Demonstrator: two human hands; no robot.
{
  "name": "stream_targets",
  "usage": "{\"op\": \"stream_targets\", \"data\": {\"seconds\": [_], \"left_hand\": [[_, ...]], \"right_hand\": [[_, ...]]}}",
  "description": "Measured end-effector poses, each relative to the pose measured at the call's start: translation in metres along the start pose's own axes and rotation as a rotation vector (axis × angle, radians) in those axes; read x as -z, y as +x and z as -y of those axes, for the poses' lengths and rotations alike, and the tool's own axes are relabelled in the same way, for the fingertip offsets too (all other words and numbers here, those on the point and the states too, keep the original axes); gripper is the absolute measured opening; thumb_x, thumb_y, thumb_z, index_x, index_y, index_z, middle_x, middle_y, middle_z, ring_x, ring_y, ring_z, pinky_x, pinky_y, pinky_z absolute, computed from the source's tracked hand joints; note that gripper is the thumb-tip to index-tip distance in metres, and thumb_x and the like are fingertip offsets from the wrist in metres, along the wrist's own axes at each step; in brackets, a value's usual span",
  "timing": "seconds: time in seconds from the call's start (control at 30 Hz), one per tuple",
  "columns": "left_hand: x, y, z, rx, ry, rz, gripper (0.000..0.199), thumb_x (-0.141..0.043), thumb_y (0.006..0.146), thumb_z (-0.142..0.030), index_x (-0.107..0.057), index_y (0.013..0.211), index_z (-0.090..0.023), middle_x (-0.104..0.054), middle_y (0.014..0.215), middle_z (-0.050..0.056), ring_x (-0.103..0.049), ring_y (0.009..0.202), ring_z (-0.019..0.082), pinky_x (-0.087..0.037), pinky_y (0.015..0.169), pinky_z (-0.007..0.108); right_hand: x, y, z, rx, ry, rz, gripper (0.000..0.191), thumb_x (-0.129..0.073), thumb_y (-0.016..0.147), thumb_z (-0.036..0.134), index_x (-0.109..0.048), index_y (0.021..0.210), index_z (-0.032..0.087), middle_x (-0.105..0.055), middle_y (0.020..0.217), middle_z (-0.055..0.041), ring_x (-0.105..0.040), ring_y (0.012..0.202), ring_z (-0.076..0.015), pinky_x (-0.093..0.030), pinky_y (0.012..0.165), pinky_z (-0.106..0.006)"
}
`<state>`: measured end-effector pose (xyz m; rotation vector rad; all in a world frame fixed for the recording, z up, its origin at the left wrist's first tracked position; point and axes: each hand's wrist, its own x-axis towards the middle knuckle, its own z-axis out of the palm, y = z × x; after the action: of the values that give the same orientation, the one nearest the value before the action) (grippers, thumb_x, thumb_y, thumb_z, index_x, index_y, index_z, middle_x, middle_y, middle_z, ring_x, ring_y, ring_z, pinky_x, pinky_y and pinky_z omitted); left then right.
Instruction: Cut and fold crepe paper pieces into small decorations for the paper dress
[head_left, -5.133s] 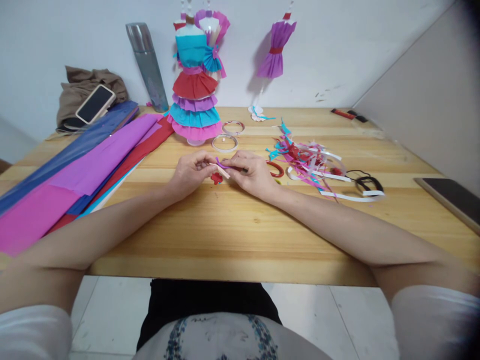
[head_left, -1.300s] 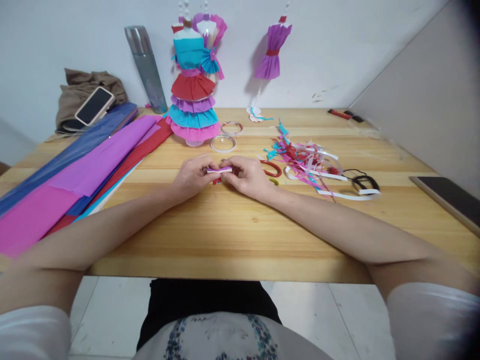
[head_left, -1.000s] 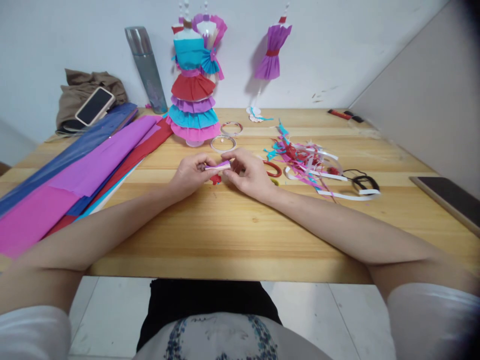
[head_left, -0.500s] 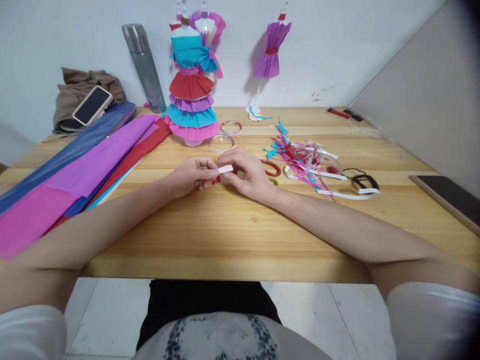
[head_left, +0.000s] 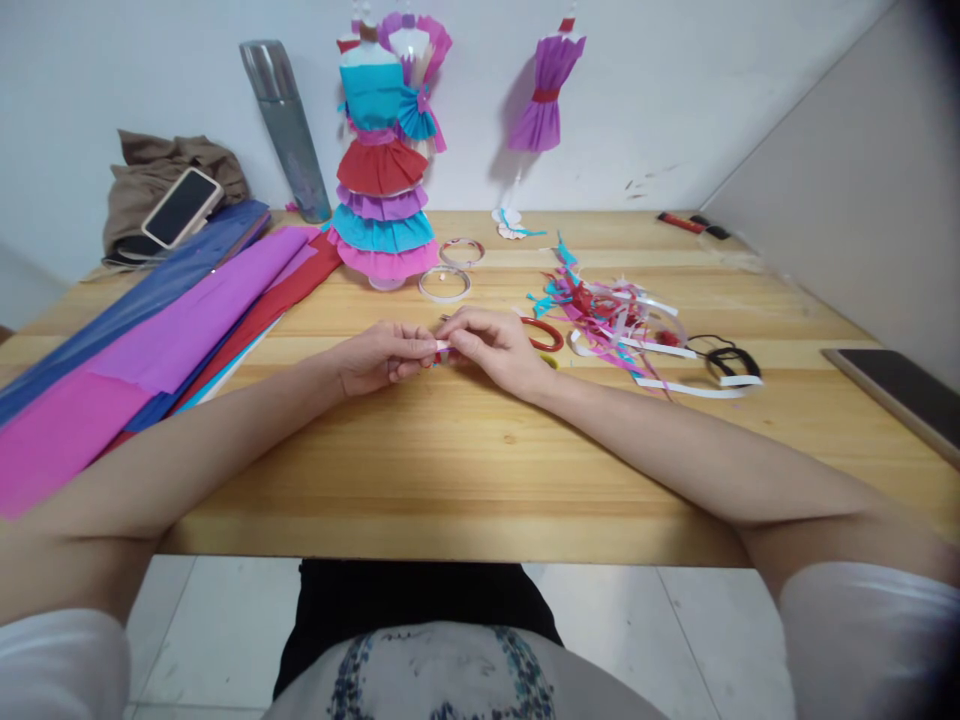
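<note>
Over the middle of the table my left hand [head_left: 386,358] is closed in a pinch on a small pale pink paper strip [head_left: 442,345]. Bits of red and blue show below the strip, too small to name. My right hand [head_left: 495,348] meets it from the other side, thumb and fingers pinched on the strip's other end. Most of the strip is hidden by fingertips. Beside my right hand lies a red loop handle [head_left: 546,336], seemingly of scissors partly under the hand. Two tape rolls [head_left: 445,284] lie just beyond my hands.
A doll form in a ruffled crepe paper dress [head_left: 382,170] stands behind. Paper scraps [head_left: 600,300] and a black cord [head_left: 731,362] lie right. Folded crepe paper [head_left: 202,310], a phone [head_left: 182,208] and a bottle [head_left: 289,130] are left; a dark flat device [head_left: 900,395] lies far right.
The strip's free end stuck out between my hands before; now my right fingers have closed on it. My right hand has moved slightly down, and the fingertips of both hands now meet.
</note>
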<state>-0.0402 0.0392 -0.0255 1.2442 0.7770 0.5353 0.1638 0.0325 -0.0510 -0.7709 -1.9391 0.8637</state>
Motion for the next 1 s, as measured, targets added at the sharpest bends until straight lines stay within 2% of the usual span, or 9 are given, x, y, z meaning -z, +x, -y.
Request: {"op": "stream_targets", "data": {"seconds": [0.13, 0.23, 0.37, 0.53, 0.7, 0.83, 1.0], "left_hand": [[0.001, 0.0, 0.0, -0.015, -0.044, 0.043, 0.04, -0.088, 0.065, -0.045, -0.064, 0.063, -0.014, -0.048, 0.052, -0.003, -0.029, 0.042, 0.002, -0.019, 0.036, 0.019], [0.0, 0.0, 0.0, -0.037, -0.09, 0.059, 0.04, -0.088, 0.066, -0.043, -0.062, 0.061, -0.012, -0.045, 0.049, -0.004, -0.029, 0.041, 0.002, -0.02, 0.036, 0.017], [0.0, 0.0, 0.0, -0.052, -0.133, 0.041, 0.035, -0.086, 0.069, -0.038, -0.064, 0.065, -0.011, -0.044, 0.05, -0.005, -0.029, 0.041, 0.001, -0.02, 0.037, 0.016], [0.0, 0.001, 0.002, -0.034, -0.131, 0.018, 0.035, -0.088, 0.066, -0.036, -0.065, 0.068, -0.01, -0.053, 0.058, -0.002, -0.034, 0.043, 0.001, -0.023, 0.037, 0.015], [-0.003, 0.0, 0.004, -0.063, -0.111, -0.046, 0.039, -0.09, 0.064, -0.041, -0.068, 0.075, -0.01, -0.061, 0.065, 0.0, -0.041, 0.043, 0.002, -0.026, 0.036, 0.015], [-0.007, 0.001, 0.006, -0.103, -0.105, -0.095, 0.041, -0.091, 0.062, -0.039, -0.067, 0.08, -0.012, -0.064, 0.064, 0.0, -0.046, 0.041, 0.003, -0.03, 0.036, 0.015], [-0.009, 0.002, 0.009, -0.195, -0.041, -0.23, 0.039, -0.09, 0.063, -0.038, -0.063, 0.077, -0.014, -0.066, 0.058, -0.001, -0.048, 0.037, 0.006, -0.032, 0.034, 0.017]], "right_hand": [[0.001, 0.0, -0.001, -0.107, 0.128, -0.016, 0.041, -0.054, 0.093, 0.06, -0.067, 0.086, 0.021, -0.067, 0.072, -0.0017, -0.064, 0.065, -0.0163, -0.054, 0.064, -0.032], [0.0, -0.001, 0.0, -0.104, 0.231, -0.029, 0.04, -0.059, 0.089, 0.061, -0.066, 0.097, 0.022, -0.069, 0.081, -0.0027, -0.066, 0.068, -0.0167, -0.056, 0.065, -0.032], [-0.004, -0.001, 0.0, -0.052, 0.262, 0.018, 0.039, -0.073, 0.081, 0.047, -0.063, 0.109, 0.022, -0.072, 0.093, -0.004, -0.069, 0.078, -0.018, -0.058, 0.07, -0.032], [-0.007, 0.0, 0.0, -0.077, 0.217, 0.018, 0.029, -0.074, 0.08, 0.039, -0.065, 0.099, 0.019, -0.072, 0.086, -0.0028, -0.068, 0.074, -0.0171, -0.057, 0.07, -0.032], [-0.006, 0.002, 0.001, -0.104, 0.23, -0.015, 0.029, -0.073, 0.08, 0.045, -0.063, 0.089, 0.02, -0.064, 0.068, 0.0019, -0.058, 0.057, -0.013, -0.05, 0.057, -0.029], [-0.006, 0.002, -0.001, -0.145, 0.228, -0.032, 0.03, -0.072, 0.081, 0.048, -0.063, 0.09, 0.021, -0.064, 0.069, 0.0019, -0.057, 0.056, -0.0125, -0.049, 0.055, -0.028], [-0.006, 0.003, -0.003, -0.166, 0.274, -0.051, 0.028, -0.074, 0.079, 0.046, -0.063, 0.09, 0.023, -0.064, 0.067, 0.0024, -0.059, 0.055, -0.0133, -0.049, 0.053, -0.028]]}}
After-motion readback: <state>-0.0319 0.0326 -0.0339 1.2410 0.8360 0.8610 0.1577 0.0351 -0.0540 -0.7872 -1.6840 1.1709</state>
